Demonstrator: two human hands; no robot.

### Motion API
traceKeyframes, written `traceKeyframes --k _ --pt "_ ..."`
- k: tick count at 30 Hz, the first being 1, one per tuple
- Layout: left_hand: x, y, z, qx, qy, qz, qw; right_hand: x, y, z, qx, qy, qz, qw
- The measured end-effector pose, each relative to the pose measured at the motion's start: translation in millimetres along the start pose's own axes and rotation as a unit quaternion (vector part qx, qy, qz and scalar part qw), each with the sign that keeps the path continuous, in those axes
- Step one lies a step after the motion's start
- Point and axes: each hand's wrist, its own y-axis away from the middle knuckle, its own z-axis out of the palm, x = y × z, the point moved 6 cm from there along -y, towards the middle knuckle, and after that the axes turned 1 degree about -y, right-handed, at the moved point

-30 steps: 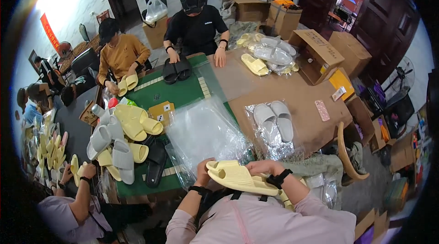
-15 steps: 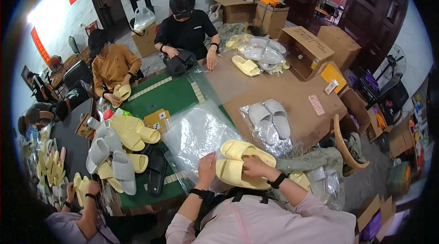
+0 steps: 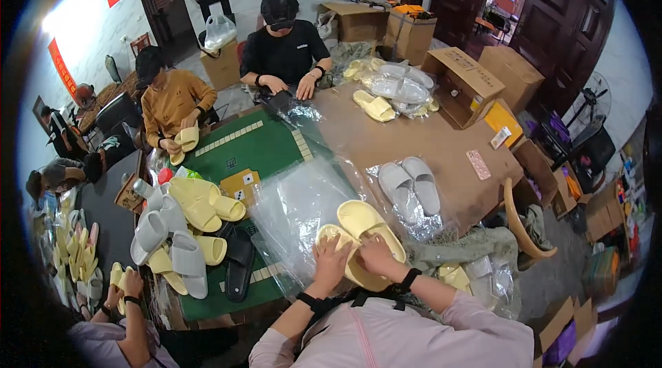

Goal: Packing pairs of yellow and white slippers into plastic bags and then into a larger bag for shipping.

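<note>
A pair of pale yellow slippers (image 3: 369, 220) is in front of me at the table's near edge, side by side with the soles down or slightly tilted. My left hand (image 3: 331, 261) lies over the left slipper, its fingers curled onto the near part. Between the two slippers, my right hand (image 3: 381, 258) grips with bent fingers; its fingertips are partly hidden. A stack of clear plastic bags (image 3: 293, 196) spreads on the table just beyond and left of my hands. Right of that, a grey pair of slippers (image 3: 410, 189) lies on a clear bag.
Yellow and grey slippers (image 3: 189, 264) are piled at the left, beside a black slipper (image 3: 239, 264). Bagged slippers (image 3: 400, 85) and an open carton (image 3: 462, 85) stand at the far right. A pink phone (image 3: 477, 165) lies near the right edge. Co-workers handle slippers and a dark bag across the table.
My left hand has moved from the bags onto the left slipper. The pair has turned, toes now pointing away. Across the table, the co-worker in black has shifted a dark packet.
</note>
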Motion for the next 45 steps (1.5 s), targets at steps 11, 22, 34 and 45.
traceKeyframes --k 11,22,34,45 --pt "63 -12 -26 -0.09 0.252 0.086 0.96 29 -48 33 0.252 0.004 -0.028 0.967" --pt "28 -27 -37 0.022 0.569 -0.2 0.798 7 -29 3 -0.071 -0.477 -0.081 0.872" --pt "120 -49 -73 0.093 0.218 0.098 0.967 80 -5 -48 0.283 -0.388 0.005 0.877" --pt "0 2 42 -0.181 -0.006 -0.103 0.978 190 14 -194 0.455 -0.454 0.111 0.758"
